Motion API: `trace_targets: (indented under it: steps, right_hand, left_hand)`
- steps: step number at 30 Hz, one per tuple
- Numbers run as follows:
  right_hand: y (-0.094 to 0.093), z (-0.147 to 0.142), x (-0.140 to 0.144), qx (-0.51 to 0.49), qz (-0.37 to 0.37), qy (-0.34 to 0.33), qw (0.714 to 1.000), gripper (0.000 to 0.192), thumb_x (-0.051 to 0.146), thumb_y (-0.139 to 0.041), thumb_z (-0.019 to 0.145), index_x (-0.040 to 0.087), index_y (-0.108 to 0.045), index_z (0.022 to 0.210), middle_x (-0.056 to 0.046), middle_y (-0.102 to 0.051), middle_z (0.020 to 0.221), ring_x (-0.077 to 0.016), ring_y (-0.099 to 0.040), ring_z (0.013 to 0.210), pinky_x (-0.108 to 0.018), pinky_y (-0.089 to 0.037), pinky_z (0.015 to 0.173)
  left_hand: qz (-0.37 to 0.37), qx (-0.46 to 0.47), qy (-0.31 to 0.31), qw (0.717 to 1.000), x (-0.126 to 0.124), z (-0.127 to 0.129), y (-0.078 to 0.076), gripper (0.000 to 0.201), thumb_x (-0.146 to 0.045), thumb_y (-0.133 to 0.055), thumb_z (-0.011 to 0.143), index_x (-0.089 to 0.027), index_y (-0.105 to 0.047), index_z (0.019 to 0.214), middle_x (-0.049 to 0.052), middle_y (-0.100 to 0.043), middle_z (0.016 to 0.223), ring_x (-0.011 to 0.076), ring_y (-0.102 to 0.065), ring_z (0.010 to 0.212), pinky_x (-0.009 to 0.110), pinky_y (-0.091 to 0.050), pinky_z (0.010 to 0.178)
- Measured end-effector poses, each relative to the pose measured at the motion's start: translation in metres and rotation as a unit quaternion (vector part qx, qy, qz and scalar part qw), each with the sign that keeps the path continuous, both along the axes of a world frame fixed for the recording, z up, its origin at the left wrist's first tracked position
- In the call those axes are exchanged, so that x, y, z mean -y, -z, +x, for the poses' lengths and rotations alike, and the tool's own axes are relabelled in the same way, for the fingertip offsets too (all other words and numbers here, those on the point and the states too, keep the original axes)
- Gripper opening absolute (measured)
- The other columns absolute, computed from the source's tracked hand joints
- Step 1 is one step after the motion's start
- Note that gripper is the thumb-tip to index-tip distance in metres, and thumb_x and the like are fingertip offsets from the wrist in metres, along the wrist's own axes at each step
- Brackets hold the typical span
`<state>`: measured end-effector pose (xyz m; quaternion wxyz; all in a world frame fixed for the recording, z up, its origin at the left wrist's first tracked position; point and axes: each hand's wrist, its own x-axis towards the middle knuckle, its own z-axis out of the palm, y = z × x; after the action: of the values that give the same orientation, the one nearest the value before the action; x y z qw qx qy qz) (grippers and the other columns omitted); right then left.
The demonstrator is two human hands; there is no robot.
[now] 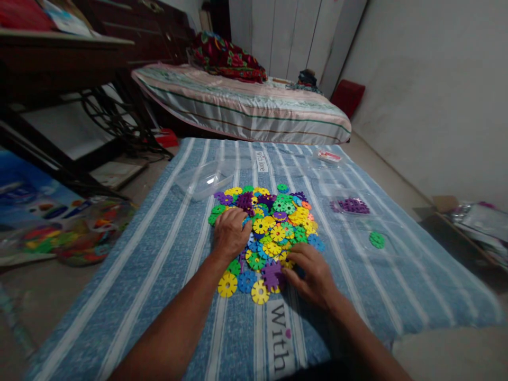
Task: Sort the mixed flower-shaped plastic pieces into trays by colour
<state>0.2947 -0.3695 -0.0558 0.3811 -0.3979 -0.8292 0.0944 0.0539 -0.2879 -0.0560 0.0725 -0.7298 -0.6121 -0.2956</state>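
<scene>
On the blue striped sheet [159, 254], centre of view: one heap of flat toothed plastic discs [273, 222], yellow, green, purple, blue and orange, spread loosely rather than stacked, so each colour shows. Left hand [230, 233]: palm down on the heap's 9 o'clock edge, fingers curled over a few discs; whether it pinches one cannot be told. Right hand [313, 275]: at the heap's 5 o'clock edge, fingertips pressed on discs beside a purple piece [272, 274]; not visibly closed on any single disc. Both forearms enter from 6 o'clock, so the heap lies directly ahead of and between the hands, its near edge touching both. Strays at 6 o'clock of the heap: yellow disc [227, 284], blue disc [246, 280]. Apart at 3 o'clock: a small purple cluster [352, 205], seemingly in a clear packet, and a lone green disc [377, 239], likely set aside by colour. At 11 o'clock, just beside the heap: a clear tub [200, 179], tipped and holding nothing. Beyond, at 12 o'clock: a striped mattress [246, 106].
</scene>
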Motion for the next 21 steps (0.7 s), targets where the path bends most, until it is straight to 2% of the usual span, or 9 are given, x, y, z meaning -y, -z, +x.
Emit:
trace_targets:
  steps: [3, 7, 12, 15, 21]
  right_hand:
    - [0.002, -0.002, 0.006, 0.028, -0.005, -0.022, 0.999, 0.036, 0.042, -0.064, 0.086, 0.019, -0.061, 0.113, -0.014, -0.059, 0.122, -0.0310, -0.051, 0.120, -0.049, -0.044, 0.101]
    - [0.000, -0.008, 0.011, 0.097, -0.033, -0.017, 0.995, 0.057, 0.047, -0.072, 0.078, 0.017, -0.057, 0.123, -0.018, -0.051, 0.134, -0.0373, -0.041, 0.129, -0.057, -0.040, 0.103]
    - [-0.007, -0.014, 0.011, 0.156, -0.066, -0.010, 0.986, 0.053, 0.043, -0.076, 0.075, 0.015, -0.060, 0.117, -0.020, -0.050, 0.135, -0.0399, -0.042, 0.127, -0.058, -0.041, 0.101]
    - [-0.007, -0.014, 0.009, 0.139, -0.068, -0.019, 0.988, 0.051, 0.043, -0.077, 0.074, 0.014, -0.060, 0.113, -0.020, -0.051, 0.134, -0.0387, -0.043, 0.126, -0.057, -0.041, 0.101]
    - [-0.006, -0.007, 0.004, 0.081, -0.068, -0.035, 0.994, 0.046, 0.042, -0.071, 0.080, 0.018, -0.054, 0.115, -0.015, -0.057, 0.122, -0.0320, -0.051, 0.117, -0.050, -0.045, 0.098]
  left_hand:
    - [-0.001, 0.005, 0.003, 1.000, 0.001, 0.000, -0.001, 0.021, -0.029, -0.050, 0.086, -0.020, -0.066, 0.096, 0.010, -0.069, 0.109, 0.0279, -0.058, 0.111, 0.045, -0.043, 0.097]
    - [-0.004, 0.002, 0.004, 1.000, 0.000, 0.001, -0.001, 0.022, -0.028, -0.051, 0.085, -0.019, -0.066, 0.098, 0.010, -0.069, 0.109, 0.0280, -0.058, 0.111, 0.045, -0.043, 0.096]
    - [-0.008, -0.002, -0.001, 1.000, 0.000, 0.000, -0.001, 0.022, -0.029, -0.051, 0.085, -0.018, -0.066, 0.098, 0.010, -0.069, 0.109, 0.0279, -0.058, 0.111, 0.044, -0.043, 0.096]
    - [-0.006, -0.001, -0.002, 1.000, 0.000, 0.000, -0.001, 0.021, -0.028, -0.051, 0.085, -0.018, -0.066, 0.096, 0.011, -0.069, 0.109, 0.0277, -0.059, 0.110, 0.044, -0.043, 0.096]
    - [-0.007, 0.001, 0.000, 1.000, 0.000, 0.000, -0.002, 0.021, -0.029, -0.051, 0.085, -0.020, -0.065, 0.096, 0.010, -0.069, 0.109, 0.0280, -0.059, 0.110, 0.045, -0.043, 0.096]
